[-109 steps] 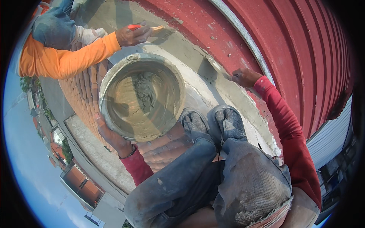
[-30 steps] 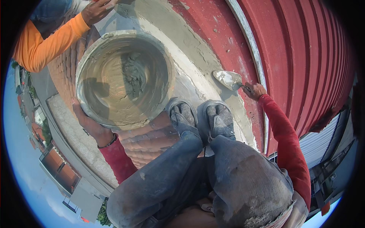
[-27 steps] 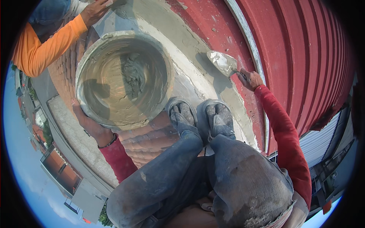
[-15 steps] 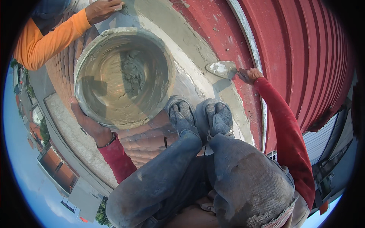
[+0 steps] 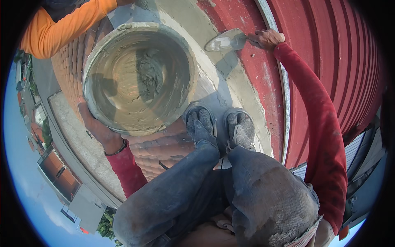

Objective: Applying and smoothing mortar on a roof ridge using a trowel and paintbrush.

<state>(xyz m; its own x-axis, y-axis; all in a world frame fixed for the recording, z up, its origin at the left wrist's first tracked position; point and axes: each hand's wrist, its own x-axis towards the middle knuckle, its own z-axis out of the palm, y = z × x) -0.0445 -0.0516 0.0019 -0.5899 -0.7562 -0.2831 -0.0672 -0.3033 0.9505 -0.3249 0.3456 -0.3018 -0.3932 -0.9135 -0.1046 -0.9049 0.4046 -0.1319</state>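
Note:
My left hand [image 5: 97, 126] grips the lower left side of a large round bucket [image 5: 184, 99], its fingers partly hidden behind the wall. Wet grey mortar [image 5: 150, 76] coats the inside and lies in a lump at the bottom. My right hand [image 5: 266, 39] is closed round the handle of a trowel [image 5: 225, 40]. The trowel's pointed, mortar-smeared blade lies over the far part of a grey mortar strip [image 5: 242, 82], beside the red metal roofing; whether it touches the mortar I cannot tell.
Red ribbed roofing [image 5: 321, 61] rises on the right, with a pale metal strip [image 5: 284, 99] along it. Clay roof tiles [image 5: 152, 154] lie below the bucket. Another person's orange sleeve [image 5: 68, 31] reaches in at the far left. My sandalled feet [image 5: 240, 127] stand near the strip. The roof drops away leftward.
My right hand and the trowel have moved farther away and a little left. The bucket has shifted slightly up and right in view. The other person's hand has mostly left the picture's top edge.

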